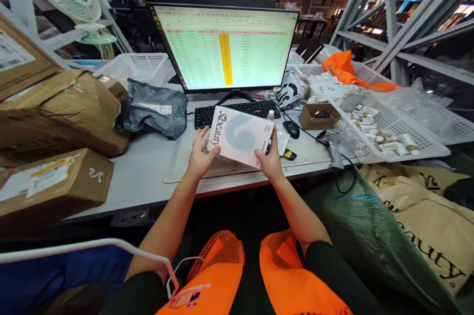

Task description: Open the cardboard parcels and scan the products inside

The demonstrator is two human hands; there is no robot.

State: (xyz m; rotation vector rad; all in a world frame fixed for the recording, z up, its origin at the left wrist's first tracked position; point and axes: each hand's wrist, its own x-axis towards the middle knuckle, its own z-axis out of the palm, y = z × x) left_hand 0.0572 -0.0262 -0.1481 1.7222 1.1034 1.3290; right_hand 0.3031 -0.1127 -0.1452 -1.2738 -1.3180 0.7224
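A flat white box (pixel 240 136) with a pale blue swirl and the word "beauty" is held up over the front of the desk, tilted toward me. My left hand (pixel 201 154) grips its left edge, thumb on the front face. On the other side my right hand (pixel 271 158) grips the lower right corner, its thumb also on the front. Behind the box lies a black keyboard (pixel 237 108), partly hidden by it. A small bottle (pixel 270 115) with a white cap stands just past its upper right corner.
A monitor (pixel 225 48) showing a spreadsheet stands behind. Cardboard boxes (pixel 55 184) and a grey plastic parcel (pixel 155 107) crowd the left. To the right are a mouse (pixel 291 129), a small open carton (pixel 319 115), a barcode scanner (pixel 334 149) and a white basket (pixel 425 143) of small bottles.
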